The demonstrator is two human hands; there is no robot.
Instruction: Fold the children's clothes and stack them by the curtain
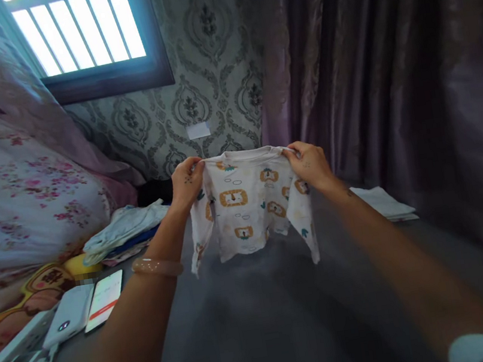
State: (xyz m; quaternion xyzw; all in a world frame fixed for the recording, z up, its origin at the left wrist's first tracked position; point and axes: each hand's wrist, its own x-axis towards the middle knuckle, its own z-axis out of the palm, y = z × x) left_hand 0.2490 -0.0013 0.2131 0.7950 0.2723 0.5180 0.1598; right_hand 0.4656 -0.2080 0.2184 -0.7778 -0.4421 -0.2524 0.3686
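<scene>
A small white long-sleeved shirt (251, 203) printed with orange lion faces hangs stretched between my two hands. My left hand (188, 182) pinches its left shoulder, and my right hand (309, 163) pinches the other shoulder. The round collar faces up, between the hands. Both sleeves droop at the sides, and the lower hem hangs above the dark grey bed surface (245, 325); whether any part touches it I cannot tell.
At left lie a pile of clothes (124, 230), a lit phone (104, 301), a white power bank (70, 315), a power strip (16, 347) with cables, and a yellow cartoon cushion (12, 321). Folded white cloth (383, 203) lies at right. Curtains (369, 65) hang behind it.
</scene>
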